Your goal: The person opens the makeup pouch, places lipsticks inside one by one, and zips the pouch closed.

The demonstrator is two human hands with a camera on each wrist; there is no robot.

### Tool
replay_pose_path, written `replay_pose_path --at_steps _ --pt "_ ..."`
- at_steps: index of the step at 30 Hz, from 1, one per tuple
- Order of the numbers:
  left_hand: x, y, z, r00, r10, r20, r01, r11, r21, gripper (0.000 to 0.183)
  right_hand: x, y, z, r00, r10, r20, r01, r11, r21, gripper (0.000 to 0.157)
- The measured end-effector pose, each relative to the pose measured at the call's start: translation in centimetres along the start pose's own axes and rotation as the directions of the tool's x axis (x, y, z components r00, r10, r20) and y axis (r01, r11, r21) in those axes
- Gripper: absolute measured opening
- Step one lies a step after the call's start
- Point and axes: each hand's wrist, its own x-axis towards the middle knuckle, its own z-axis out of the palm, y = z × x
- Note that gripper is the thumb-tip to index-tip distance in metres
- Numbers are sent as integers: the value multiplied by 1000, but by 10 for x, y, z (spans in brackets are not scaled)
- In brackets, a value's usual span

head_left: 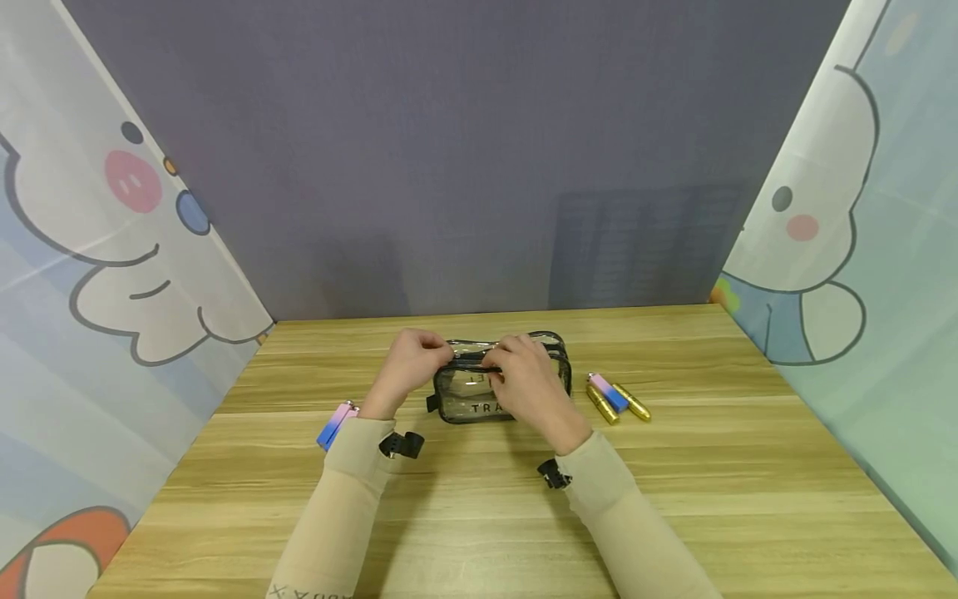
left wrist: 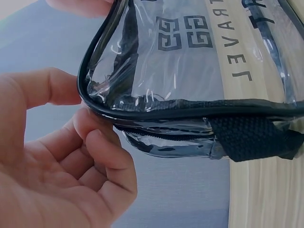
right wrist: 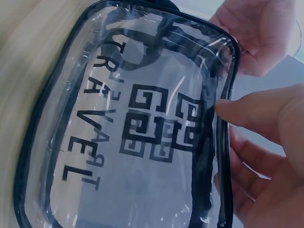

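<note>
A clear toiletry pouch (head_left: 464, 398) with black piping stands on the wooden table. It bears the black word TRAVEL and a square logo, plain in the right wrist view. My left hand (head_left: 413, 366) pinches the pouch's upper left corner, close to the zipper; in the left wrist view its thumb and fingers (left wrist: 111, 156) lie at the piping there. With my right hand (head_left: 527, 383) I grip the top edge near the middle, the thumb on the front face and the other fingers behind. A black fabric tab (left wrist: 259, 137) sticks out from the pouch's left side.
Right of the pouch lie two gold bullet-shaped tubes (head_left: 603, 405) and a small pink-to-blue block (head_left: 609, 393) with a metal ring. A similar pink-to-blue block (head_left: 334, 426) lies beside the left wrist, partly covered by the sleeve. A grey panel (head_left: 464, 166) rises behind the table (head_left: 494, 532).
</note>
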Motion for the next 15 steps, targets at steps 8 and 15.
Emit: replay_pose_path --at_steps 8,15 --pt "2 -1 -1 1000 -5 0 5 999 41 19 -1 8 -8 998 63 28 -62 997 -36 11" --pt "2 0 -1 1000 -1 2 1 998 55 20 -2 13 -9 998 53 44 -51 998 -41 12"
